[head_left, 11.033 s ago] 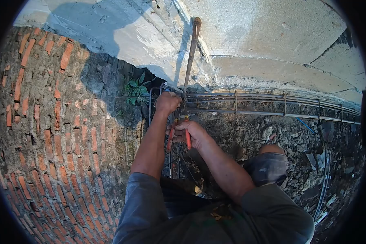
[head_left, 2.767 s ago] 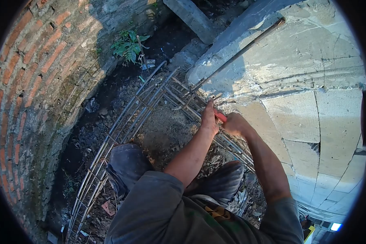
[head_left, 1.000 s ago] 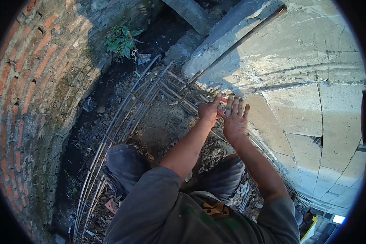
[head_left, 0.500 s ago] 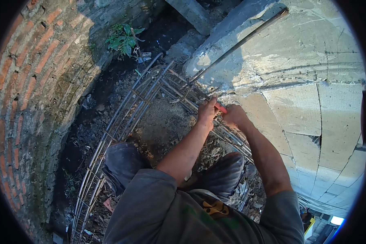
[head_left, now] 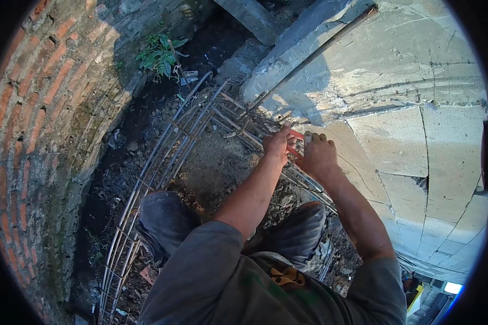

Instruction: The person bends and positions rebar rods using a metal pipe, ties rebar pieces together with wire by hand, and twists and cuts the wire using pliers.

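My right hand [head_left: 319, 153] is closed around a pair of red-handled pliers [head_left: 296, 134], whose two handles stand apart. The jaws are hidden behind my hands, over the rebar. Close beside it, at the other end of the pliers, my left hand [head_left: 276, 145] has its fingers bent together. What they pinch is too small or hidden to make out. Beneath both hands runs a cage of steel rebar [head_left: 303, 181] bound with cross ties. It meets a second rebar cage [head_left: 184, 130], curving down to the left, near a corner above my hands.
A rough brick wall [head_left: 49, 97] rises on the left. To the right stands a pale block wall [head_left: 396, 141], with a single long bar [head_left: 314, 54] slanting across its upper concrete part. My knees [head_left: 168, 219] are on rubble ground between the cages. A green plant [head_left: 160, 54] grows at the back.
My right hand has turned and risen slightly, and the pliers' handles have spread apart. My left hand stays nearly in place. The view has shifted a little.
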The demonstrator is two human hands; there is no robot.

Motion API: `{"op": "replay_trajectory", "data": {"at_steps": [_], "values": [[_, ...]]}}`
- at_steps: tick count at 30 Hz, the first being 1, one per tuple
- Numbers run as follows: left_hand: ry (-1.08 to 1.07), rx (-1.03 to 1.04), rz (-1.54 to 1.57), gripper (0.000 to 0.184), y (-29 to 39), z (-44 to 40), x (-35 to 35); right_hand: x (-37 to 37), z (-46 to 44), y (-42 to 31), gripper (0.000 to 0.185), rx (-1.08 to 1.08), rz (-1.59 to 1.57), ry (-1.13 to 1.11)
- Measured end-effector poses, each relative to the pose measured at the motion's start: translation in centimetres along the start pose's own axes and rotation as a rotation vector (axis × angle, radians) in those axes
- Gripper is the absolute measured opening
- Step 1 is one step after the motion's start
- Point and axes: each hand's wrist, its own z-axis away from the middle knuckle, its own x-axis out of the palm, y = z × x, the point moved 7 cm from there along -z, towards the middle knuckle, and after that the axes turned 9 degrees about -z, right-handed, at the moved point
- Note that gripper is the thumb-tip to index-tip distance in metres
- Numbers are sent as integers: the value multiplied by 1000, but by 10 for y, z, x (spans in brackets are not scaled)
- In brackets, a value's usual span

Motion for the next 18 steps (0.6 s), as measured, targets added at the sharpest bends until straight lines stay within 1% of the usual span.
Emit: {"op": "replay_trajectory", "data": {"at_steps": [1, 2, 4, 5, 6, 8, 9, 11, 12, 13, 14, 15, 16, 17, 18], "values": [[30, 30, 13, 31, -3, -4, 1, 17, 1, 1, 78, 60, 29, -45], [28, 23, 10, 31, -9, -10, 2, 30, 1, -2, 78, 65, 28, -49], [29, -7, 9, 29, -15, -22, 1, 32, -2, -5, 70, 166, 120, 126], [133, -8, -27, 28, -3, -3, 5, 24, -1, -7, 63, 175, -10, 149], [134, -10, -28, 28, -1, -2, 6, 30, -7, -3, 63, 176, -11, 148], [182, -14, -16, 27, -3, -2, 6, 44, -19, 9, 53, 151, 13, 156], [212, 15, 0, 24, -6, -8, 5, 44, -23, 13, 53, 153, 15, 159], [201, 43, 45, 23, -5, -8, 5, 50, -27, 18, 42, 131, -41, 61], [200, 70, 94, 21, -4, -3, 3, 49, -25, 20, 42, 130, -41, 53], [179, 10, 55, 21, -4, 1, 0, 47, -26, 20, 36, 120, -117, 28], [177, 17, 55, 21, 4, 9, 2, 45, -29, 23, 30, 112, -193, 9], [165, 13, 29, 22, 6, 16, 4, 52, -36, 27, 26, 71, -201, -16], [157, 7, 7, 23, 6, 22, 1, 59, -42, 34, 26, 67, -200, -21], [162, 11, 13, 23, 4, 23, -6, 64, -47, 30, 28, 8, -258, -120], [66, 35, 34, 25, 2, 20, -7, 66, -52, 29, 30, -48, -314, -216]]}}
